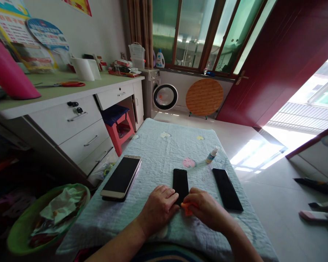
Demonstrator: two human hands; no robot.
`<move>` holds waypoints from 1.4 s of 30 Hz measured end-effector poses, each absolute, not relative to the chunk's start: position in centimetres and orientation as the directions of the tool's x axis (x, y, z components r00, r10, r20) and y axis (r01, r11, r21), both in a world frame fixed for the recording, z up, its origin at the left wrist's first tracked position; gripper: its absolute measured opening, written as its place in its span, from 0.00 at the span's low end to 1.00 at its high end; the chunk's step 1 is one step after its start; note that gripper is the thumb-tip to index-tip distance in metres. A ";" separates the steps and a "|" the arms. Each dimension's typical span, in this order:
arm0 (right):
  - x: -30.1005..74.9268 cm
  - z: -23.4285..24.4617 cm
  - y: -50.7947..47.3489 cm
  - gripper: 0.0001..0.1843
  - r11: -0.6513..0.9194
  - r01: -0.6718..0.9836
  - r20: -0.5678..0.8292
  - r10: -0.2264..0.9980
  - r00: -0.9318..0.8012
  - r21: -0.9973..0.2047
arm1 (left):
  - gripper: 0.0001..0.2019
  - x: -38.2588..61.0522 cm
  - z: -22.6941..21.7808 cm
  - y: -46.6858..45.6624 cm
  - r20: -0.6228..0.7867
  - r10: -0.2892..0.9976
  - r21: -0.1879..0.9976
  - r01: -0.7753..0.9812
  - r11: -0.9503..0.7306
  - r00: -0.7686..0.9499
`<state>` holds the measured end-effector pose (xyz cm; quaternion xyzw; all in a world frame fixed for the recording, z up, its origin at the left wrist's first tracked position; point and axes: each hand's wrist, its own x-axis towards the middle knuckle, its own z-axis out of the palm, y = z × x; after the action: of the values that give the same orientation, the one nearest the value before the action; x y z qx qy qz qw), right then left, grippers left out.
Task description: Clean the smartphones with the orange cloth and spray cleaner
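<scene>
A black phone lies face up in the middle of the pale blue quilted cloth. My left hand rests on the cloth with its fingertips against the phone's near left edge, fingers curled. My right hand is closed on a small orange thing at the phone's near end. A gold-edged phone lies to the left, on top of another dark one. A second black phone lies to the right. A small spray bottle lies beyond it.
A green basin with crumpled tissue sits at the lower left. A white desk with drawers runs along the left, a red stool under it. A washing machine and a round wooden board stand by the far wall. Tools lie on the floor at right.
</scene>
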<state>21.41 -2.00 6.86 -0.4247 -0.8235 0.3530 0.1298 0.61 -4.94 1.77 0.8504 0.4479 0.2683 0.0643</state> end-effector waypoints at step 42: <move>19.8 3.5 0.6 0.11 0.492 0.734 0.235 0.870 -0.434 -0.469 | 0.10 0.5 1.9 -5.0 0.340 0.815 0.375 0.727 -0.575 0.469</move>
<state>19.79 0.56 3.55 -0.4812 -0.8332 0.1500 0.2273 0.51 -4.96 1.89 0.8525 0.4520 0.2469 0.0892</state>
